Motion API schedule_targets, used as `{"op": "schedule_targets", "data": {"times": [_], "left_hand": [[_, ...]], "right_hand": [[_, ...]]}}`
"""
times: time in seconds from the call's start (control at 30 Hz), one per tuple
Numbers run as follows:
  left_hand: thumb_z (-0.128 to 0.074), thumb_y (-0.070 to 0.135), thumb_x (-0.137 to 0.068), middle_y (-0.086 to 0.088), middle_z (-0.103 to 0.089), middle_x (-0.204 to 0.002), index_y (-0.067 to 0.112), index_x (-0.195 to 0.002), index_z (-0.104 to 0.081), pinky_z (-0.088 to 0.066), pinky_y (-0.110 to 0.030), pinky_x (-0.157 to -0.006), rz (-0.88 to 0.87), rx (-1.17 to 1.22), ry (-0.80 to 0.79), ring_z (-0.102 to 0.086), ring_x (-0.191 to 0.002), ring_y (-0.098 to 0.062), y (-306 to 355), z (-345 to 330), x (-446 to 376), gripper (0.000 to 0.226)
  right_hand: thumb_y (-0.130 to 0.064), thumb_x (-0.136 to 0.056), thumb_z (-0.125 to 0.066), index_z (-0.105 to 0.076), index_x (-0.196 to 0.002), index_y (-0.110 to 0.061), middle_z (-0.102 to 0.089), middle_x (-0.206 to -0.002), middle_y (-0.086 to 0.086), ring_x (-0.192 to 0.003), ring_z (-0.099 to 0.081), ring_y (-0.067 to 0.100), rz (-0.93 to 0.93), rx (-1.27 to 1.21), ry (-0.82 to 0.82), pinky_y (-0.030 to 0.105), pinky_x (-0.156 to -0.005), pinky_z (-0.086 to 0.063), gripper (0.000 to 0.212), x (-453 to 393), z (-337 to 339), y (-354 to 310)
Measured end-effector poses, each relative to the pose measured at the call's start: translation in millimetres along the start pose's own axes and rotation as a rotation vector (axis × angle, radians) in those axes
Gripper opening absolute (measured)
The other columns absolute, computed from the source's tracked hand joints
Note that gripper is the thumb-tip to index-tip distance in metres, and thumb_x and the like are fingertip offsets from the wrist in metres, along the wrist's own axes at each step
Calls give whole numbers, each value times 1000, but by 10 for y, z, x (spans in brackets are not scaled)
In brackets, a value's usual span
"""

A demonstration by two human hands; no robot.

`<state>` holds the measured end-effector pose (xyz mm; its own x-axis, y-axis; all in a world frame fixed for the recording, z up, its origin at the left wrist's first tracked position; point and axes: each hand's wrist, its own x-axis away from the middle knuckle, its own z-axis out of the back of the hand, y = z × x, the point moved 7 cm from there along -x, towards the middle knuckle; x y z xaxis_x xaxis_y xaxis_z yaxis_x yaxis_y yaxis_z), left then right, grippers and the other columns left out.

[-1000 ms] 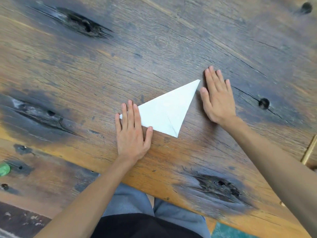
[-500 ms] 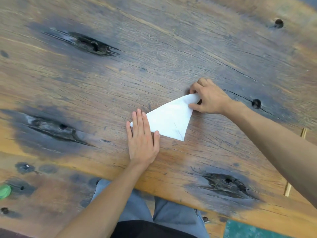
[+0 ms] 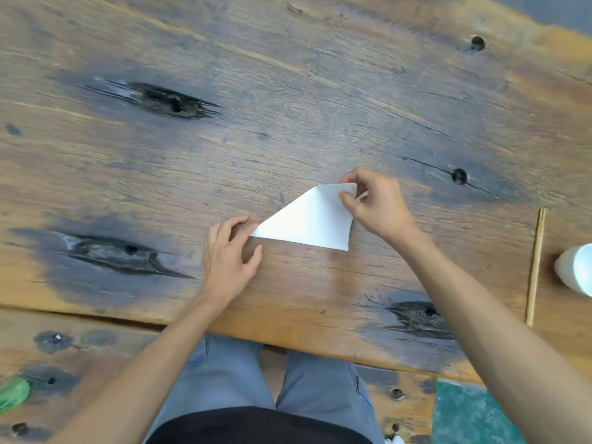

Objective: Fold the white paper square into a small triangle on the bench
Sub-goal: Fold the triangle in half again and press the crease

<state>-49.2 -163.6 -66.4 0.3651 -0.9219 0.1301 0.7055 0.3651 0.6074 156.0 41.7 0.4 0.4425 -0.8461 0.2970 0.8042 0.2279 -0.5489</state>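
White paper triangle on rough knotted wooden bench; right hand pinches lifted corner, left hand holds tip.

Workshop-like spot: weathered, stained plank bench with dark knots and bolt holes.

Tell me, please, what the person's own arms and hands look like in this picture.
The left forearm and right forearm are slim and bare, with no sleeve in view. The left hand and right hand are bare too: no gloves, and no watch, bracelet or ring shows. No markings are visible on them.
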Motion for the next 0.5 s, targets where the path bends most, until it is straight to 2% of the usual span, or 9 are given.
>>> {"op": "schedule_targets", "data": {"times": [0.13, 0.4, 0.5], "left_hand": [[-82, 21, -83, -3, -63, -126, 17, -117, -75, -47, -38, -103, -16, 64, -48, -54, -119, -30, -75, 63, -110, 36], [-83, 20, -82, 3, -65, -124, 20, -113, -78, -24, -5, -107, -23, 169, -67, -49, -118, -20, -182, 93, -165, 31], [-83, 17, -82, 2, -67, -125, 17, -112, -79, -23, -3, -107, -40, 184, -81, -53, -118, -22, -190, 117, -166, 30]], "right_hand": [[-18, -89, -68, -70, -100, -21, -68, -95, -10, -83, -66, 14, -15, 42, 83, 38, -76, -56, 12, 370, -305, -245], [-19, -87, -66, -71, -106, -20, -68, -107, -3, -95, -69, 23, 0, 46, 156, 41, -70, -56, 19, 686, -980, -612], [-20, -88, -66, -72, -111, -19, -68, -110, 1, -98, -68, 26, -6, 31, 156, 44, -74, -57, 23, 685, -1142, -661]]}}
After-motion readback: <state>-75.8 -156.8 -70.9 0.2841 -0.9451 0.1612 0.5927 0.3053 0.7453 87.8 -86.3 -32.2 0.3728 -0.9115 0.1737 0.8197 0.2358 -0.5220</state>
